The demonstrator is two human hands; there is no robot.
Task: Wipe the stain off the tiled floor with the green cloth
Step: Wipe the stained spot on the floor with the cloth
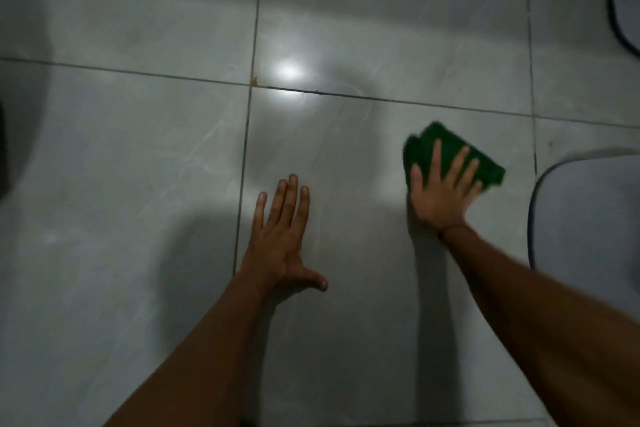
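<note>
The right hand (441, 192) lies flat, fingers spread, pressing the green cloth (450, 146) onto the tiled floor (138, 166). The cloth's long axis slants away to the right. The left hand (280, 239) rests open and empty on the tile. A yellowish stain (255, 80) at the grout crossing lies ahead and left, nearer the left hand. Motion blur softens the cloth's edges; a pale rimmed object (588, 211) is cut off at right.

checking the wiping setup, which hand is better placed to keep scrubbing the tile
Right. The right hand lies flat on the crumpled green cloth, pressing it to the grey tiled floor. The left hand rests bare on the tile, apart from the cloth.
</note>
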